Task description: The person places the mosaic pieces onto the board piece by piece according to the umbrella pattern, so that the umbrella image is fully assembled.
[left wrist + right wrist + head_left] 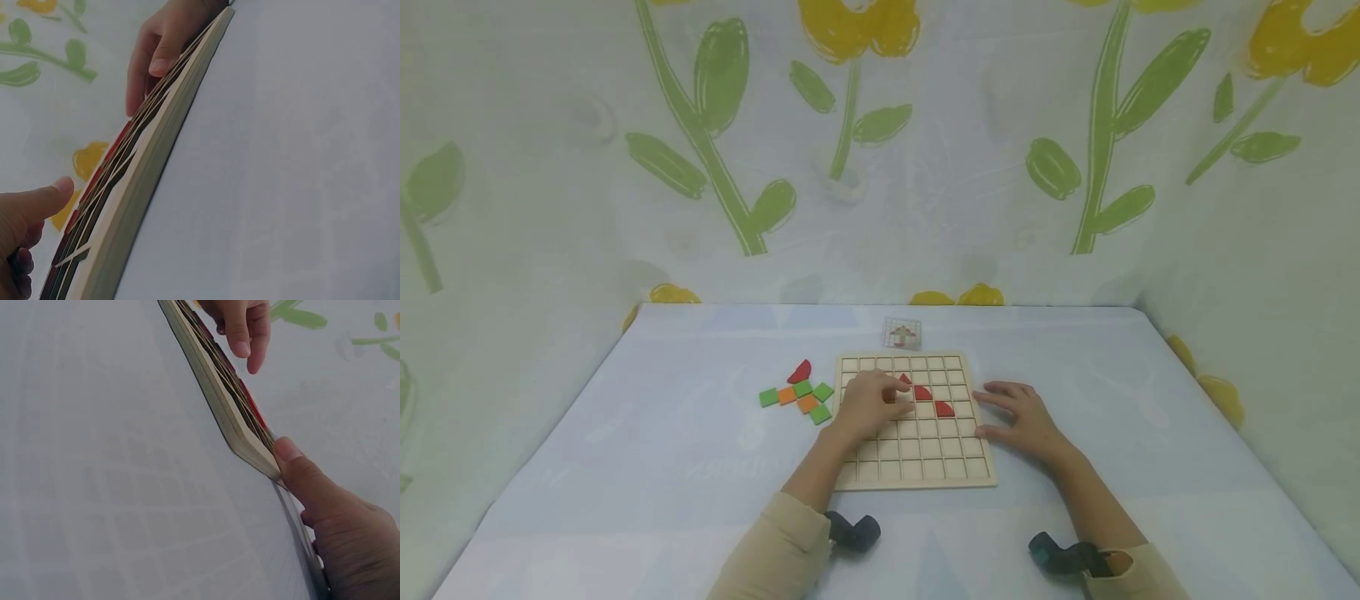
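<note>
A square wooden grid board (910,471) lies flat on the table. My left hand (868,404) is over its left-middle part, thumb and forefinger apart, with nothing showing between them. Just beyond those fingertips are red pieces in the grid: one partly hidden red piece (905,379), a rounded red piece (922,392) and another rounded red piece (944,409). At the board's right edge is my right hand (1022,421), its fingers stretched out. In the right wrist view, the right thumb (306,475) rests against the board's corner (265,465).
Left of the board lie several loose flat pieces: a red half-round piece (800,372), green squares (768,397) and orange squares (786,395). A small card (902,333) with a printed grid picture lies behind the board. Flowered cloth (940,200) hangs at the back.
</note>
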Demonstrator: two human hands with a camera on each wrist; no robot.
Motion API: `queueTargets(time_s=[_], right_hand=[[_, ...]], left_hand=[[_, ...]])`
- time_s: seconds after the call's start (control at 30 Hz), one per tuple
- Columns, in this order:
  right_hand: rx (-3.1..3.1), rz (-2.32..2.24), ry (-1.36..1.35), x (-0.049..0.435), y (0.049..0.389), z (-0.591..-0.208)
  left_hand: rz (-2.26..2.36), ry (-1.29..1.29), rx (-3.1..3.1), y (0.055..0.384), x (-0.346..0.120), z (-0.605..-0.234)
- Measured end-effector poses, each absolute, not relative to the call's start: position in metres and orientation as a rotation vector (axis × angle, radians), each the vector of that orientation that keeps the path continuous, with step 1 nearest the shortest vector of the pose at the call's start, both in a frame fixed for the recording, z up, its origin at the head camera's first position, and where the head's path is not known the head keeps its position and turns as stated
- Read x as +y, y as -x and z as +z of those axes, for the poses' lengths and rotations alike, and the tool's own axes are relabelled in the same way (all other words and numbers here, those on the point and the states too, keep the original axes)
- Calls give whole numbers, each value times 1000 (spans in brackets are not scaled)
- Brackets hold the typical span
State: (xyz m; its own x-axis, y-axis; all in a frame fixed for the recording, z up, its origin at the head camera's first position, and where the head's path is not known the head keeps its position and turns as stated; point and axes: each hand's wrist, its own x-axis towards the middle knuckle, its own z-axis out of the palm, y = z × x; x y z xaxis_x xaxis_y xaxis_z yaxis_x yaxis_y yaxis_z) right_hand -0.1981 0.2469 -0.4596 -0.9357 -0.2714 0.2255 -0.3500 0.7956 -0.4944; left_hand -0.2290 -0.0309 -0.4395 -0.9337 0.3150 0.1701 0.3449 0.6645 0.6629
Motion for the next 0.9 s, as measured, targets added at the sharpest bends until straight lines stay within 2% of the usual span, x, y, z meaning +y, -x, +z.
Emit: queueTargets(time_s=[0.47, 0.9], right_hand=[[-2839, 828, -483, 247, 198, -459], [-2838, 842, -485, 248, 197, -461]], left_hand=[[-1128, 499, -2803, 229, -52, -436], [-1238, 275, -2868, 231, -78, -434]])
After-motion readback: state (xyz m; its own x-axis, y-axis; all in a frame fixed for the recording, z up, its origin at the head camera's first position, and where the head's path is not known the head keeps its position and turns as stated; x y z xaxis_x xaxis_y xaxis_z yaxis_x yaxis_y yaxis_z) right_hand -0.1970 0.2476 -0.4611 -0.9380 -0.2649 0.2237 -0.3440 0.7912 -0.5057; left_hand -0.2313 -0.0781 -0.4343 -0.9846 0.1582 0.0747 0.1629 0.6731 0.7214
